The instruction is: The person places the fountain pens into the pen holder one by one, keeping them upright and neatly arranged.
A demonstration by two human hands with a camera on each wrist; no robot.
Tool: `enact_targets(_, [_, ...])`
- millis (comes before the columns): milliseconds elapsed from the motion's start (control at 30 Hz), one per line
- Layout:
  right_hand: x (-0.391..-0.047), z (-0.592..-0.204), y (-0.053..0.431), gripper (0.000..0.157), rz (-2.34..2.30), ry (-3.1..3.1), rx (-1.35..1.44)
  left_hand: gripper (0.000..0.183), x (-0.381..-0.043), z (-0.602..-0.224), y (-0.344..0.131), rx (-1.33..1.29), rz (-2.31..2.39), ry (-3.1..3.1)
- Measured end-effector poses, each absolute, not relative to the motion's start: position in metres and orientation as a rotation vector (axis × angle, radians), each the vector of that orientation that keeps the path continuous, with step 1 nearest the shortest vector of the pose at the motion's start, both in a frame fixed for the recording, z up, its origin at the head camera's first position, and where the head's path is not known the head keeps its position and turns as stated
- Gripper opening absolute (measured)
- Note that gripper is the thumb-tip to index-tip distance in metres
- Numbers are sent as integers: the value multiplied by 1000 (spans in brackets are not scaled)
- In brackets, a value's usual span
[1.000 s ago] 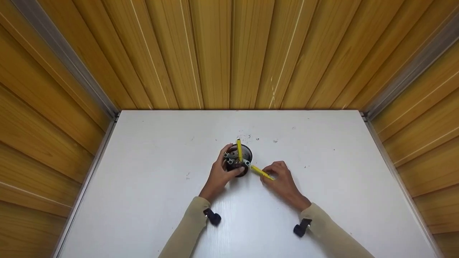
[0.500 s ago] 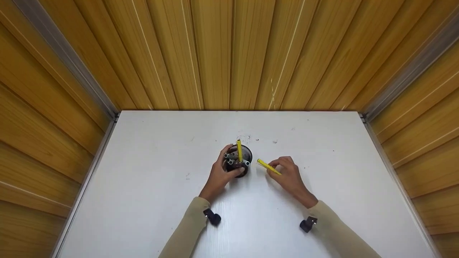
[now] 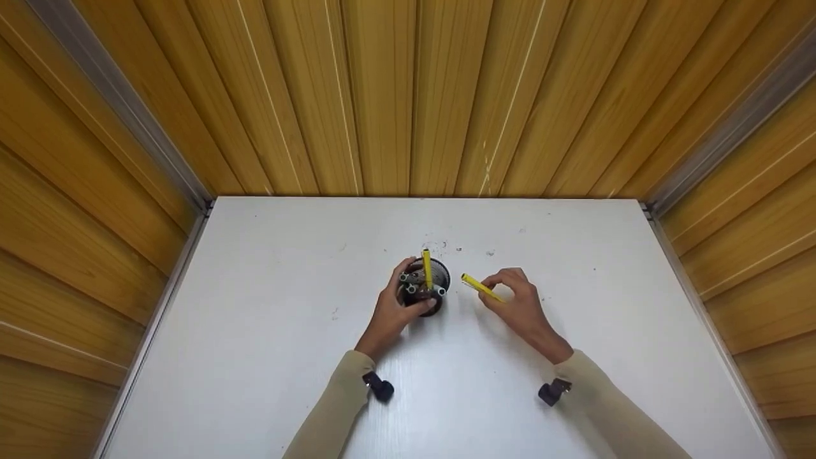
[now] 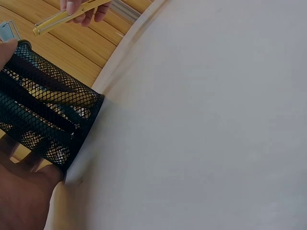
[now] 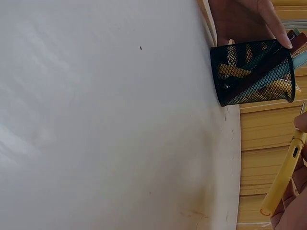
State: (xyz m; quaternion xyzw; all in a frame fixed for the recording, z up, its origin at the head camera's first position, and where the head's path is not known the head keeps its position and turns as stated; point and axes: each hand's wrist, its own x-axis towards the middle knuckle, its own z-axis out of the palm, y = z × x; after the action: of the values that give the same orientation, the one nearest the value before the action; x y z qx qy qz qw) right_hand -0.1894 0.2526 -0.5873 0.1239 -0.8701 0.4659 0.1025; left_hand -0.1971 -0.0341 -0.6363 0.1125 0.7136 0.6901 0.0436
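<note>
A black mesh pen holder [image 4: 53, 96] stands upright on the white table. My left hand [image 3: 390, 312] grips it from the left, thumb at the near rim and fingers round the far side. Inside are several pens, among them an upright yellow pen [image 3: 427, 268], a light blue pen [image 4: 6, 31] and a dark red pen [image 5: 298, 42]. Just right of the holder, my right hand [image 3: 519, 306] pinches another yellow pen [image 3: 479, 286] with a wire clip. This pen is tilted, its far end towards the holder but apart from it.
The white table [image 3: 255, 357] bears small dark marks behind the holder. Wood-patterned panels [image 3: 408, 95] rise at the back and both sides, with grey metal strips at the corners. A small black camera sits on each wrist.
My right hand has drawn the yellow pen away from the holder, to the right and slightly towards the back. My left hand and the holder stay in place.
</note>
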Motion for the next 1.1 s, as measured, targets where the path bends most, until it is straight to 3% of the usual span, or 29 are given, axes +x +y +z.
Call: enact_targets(1100, [-200, -554, 236, 21, 1528, -2383, 583, 98, -198, -639, -32, 368, 2170, 2119])
